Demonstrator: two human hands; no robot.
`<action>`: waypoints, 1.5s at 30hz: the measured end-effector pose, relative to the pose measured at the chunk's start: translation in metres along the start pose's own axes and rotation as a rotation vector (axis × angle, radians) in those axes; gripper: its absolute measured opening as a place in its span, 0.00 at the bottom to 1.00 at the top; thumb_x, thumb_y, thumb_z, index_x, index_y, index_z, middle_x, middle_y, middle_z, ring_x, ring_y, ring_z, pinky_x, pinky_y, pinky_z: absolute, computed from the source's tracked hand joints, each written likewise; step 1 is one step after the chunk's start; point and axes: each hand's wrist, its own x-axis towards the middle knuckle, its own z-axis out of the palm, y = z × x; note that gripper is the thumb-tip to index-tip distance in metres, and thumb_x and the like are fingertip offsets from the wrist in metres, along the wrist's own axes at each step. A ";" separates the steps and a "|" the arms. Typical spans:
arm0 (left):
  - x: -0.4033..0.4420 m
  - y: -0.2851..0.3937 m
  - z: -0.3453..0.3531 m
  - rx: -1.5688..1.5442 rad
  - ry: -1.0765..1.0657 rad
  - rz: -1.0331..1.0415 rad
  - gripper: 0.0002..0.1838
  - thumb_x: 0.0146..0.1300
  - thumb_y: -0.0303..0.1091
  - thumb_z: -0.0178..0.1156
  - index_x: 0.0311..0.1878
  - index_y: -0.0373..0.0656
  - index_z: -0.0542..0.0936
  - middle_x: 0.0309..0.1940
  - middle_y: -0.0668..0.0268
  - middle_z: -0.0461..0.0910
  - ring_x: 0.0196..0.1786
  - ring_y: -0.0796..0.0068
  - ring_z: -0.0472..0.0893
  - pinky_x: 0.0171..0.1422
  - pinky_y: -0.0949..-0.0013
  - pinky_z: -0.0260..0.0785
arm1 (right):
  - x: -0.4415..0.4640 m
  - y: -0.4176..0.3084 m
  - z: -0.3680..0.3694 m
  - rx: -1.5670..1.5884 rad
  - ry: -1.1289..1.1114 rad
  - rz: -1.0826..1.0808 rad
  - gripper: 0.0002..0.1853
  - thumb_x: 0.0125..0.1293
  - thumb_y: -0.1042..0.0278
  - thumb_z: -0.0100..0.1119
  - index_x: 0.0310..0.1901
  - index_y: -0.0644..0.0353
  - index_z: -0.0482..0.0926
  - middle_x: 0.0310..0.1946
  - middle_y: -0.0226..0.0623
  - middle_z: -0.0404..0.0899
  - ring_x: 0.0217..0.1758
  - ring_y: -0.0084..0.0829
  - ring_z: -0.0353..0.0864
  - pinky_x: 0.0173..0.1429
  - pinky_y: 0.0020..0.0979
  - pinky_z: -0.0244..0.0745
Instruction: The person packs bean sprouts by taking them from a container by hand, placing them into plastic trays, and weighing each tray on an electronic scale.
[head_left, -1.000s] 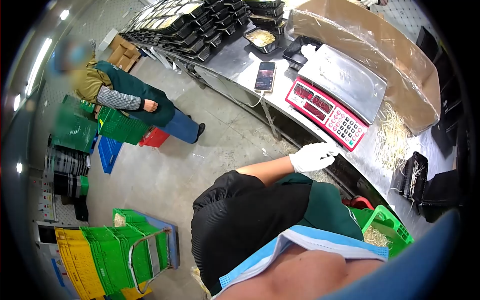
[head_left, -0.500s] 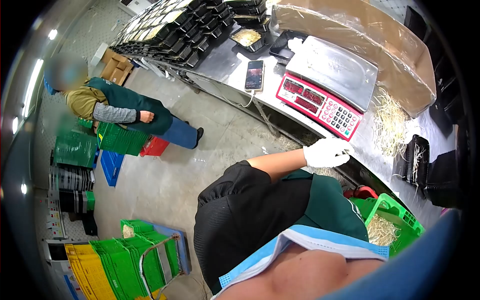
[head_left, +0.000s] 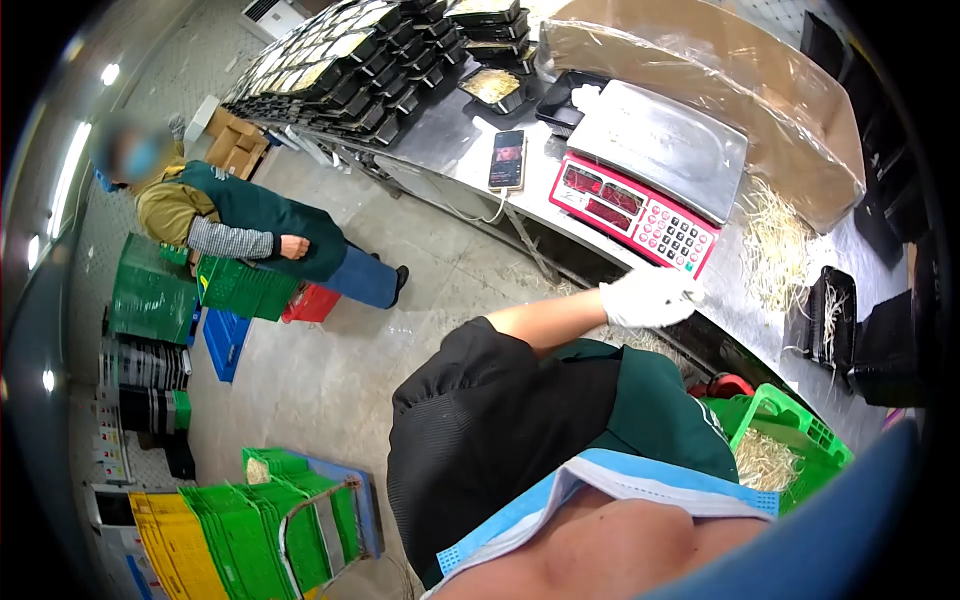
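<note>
My left hand [head_left: 650, 298], in a white glove, hovers in front of my dark green apron [head_left: 668, 405] by the table's near edge. Its fingers are curled together, and whatever they may hold is hidden. Just beyond it sits a red and white weighing scale [head_left: 632, 212] with a keypad and a bare metal pan [head_left: 655, 150]. A loose heap of bean sprouts [head_left: 775, 250] lies on the metal table to the right of the scale. My right hand is out of view.
A phone [head_left: 507, 160] on a cable, a black tray of sprouts [head_left: 493, 88] and stacked packed trays [head_left: 350, 65] stand on the table. A cardboard sheet [head_left: 700, 75] borders it. A green crate [head_left: 800, 425] holds sprouts. A co-worker [head_left: 270, 225] stands left, near crates on a trolley [head_left: 365, 505].
My left hand has shifted slightly left and up, its fingers more drawn together. The co-worker's head has turned. The picture on the phone screen is different.
</note>
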 end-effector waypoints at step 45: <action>0.072 0.212 0.106 0.478 -0.998 1.043 0.26 0.57 0.27 0.62 0.60 0.39 0.71 0.52 0.53 0.78 0.55 0.57 0.78 0.59 0.63 0.69 | -0.051 0.088 0.014 0.514 -0.151 0.107 0.57 0.46 0.46 0.68 0.72 0.58 0.45 0.61 0.52 0.66 0.58 0.40 0.73 0.57 0.40 0.72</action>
